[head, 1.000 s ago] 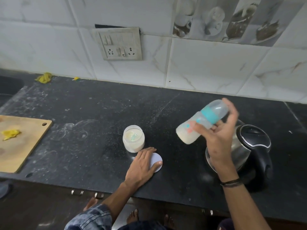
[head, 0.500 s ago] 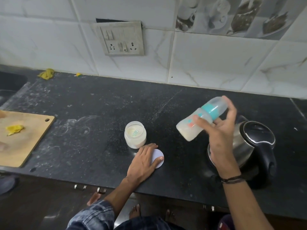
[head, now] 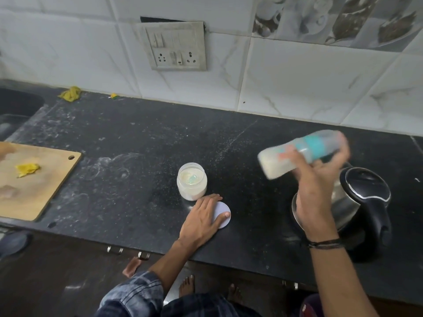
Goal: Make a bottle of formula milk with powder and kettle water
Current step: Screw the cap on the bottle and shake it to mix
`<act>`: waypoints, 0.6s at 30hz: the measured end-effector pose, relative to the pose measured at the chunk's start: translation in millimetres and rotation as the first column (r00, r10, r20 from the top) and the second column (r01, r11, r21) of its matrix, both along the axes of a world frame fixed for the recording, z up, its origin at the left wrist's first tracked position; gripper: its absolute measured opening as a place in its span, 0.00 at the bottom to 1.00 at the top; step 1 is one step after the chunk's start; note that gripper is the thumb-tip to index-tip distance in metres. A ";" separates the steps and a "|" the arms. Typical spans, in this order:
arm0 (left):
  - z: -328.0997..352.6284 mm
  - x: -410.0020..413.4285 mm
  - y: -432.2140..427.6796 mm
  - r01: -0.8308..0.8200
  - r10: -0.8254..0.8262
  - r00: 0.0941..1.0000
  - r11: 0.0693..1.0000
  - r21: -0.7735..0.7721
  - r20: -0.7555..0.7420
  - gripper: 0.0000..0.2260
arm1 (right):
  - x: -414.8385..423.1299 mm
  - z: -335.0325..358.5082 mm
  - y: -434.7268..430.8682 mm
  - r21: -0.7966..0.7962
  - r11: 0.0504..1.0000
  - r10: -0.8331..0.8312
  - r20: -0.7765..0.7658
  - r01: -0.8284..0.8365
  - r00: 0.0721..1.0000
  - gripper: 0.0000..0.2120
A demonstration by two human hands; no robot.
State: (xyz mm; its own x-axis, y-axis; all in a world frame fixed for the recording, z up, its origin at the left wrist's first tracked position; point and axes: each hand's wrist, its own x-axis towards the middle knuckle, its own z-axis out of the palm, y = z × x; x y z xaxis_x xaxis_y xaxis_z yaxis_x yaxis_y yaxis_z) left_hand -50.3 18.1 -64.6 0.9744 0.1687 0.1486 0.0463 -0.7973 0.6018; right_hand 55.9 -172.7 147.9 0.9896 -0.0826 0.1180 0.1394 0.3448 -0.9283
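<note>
My right hand [head: 314,179] grips a capped baby bottle [head: 297,154] with a teal collar, tilted almost sideways above the counter and blurred by motion; milky liquid fills its lower end. An open powder jar [head: 191,181] with a scoop inside stands at the counter's middle. Its white round lid [head: 223,213] lies flat just to the right, and my left hand [head: 203,219] rests flat on it, fingers spread. A steel and black kettle [head: 364,202] stands under and behind my right hand, lid closed.
A wooden cutting board [head: 34,179] with a yellow scrap lies at the left edge, a sink [head: 16,108] beyond it. The black counter [head: 128,161] is dusted with powder. A switch and socket plate [head: 176,46] sits on the tiled wall. Bare feet show below the counter edge.
The bottle has swung in my right hand, tipping flatter and blurring as it shakes. My left hand stays on the lid. The view has shifted slightly.
</note>
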 end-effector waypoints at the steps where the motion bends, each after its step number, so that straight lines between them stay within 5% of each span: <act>1: -1.1 -0.8 0.9 -0.001 0.001 1.000 1.000 -0.002 0.001 0.25 | -1.1 -2.5 -1.0 -0.084 0.995 0.061 0.013 -0.060 0.998 0.45; 3: -1.7 -0.3 1.7 0.007 -0.007 1.000 1.000 -0.005 0.002 0.25 | -5.6 0.8 -2.7 -0.087 0.996 0.017 0.045 -0.013 0.999 0.45; 6: -0.8 1.9 0.2 -0.002 0.002 1.000 1.000 -0.007 0.001 0.25 | -2.5 5.1 -2.9 0.116 0.984 -0.142 0.028 0.137 0.990 0.42; 10: -2.5 -0.9 1.7 -0.005 0.005 1.000 1.000 -0.005 0.000 0.26 | -6.9 2.7 -1.4 -0.081 0.996 0.025 0.012 -0.024 1.000 0.43; 14: -0.5 2.5 0.4 -0.006 0.006 1.000 1.000 0.006 0.000 0.25 | -5.8 5.6 -1.9 0.090 0.985 -0.146 0.011 0.145 0.989 0.41; 18: -3.6 -0.3 2.6 0.001 -0.001 1.000 1.000 0.012 -0.002 0.25 | -7.6 2.1 -0.4 -0.081 0.996 0.036 -0.020 -0.038 0.999 0.42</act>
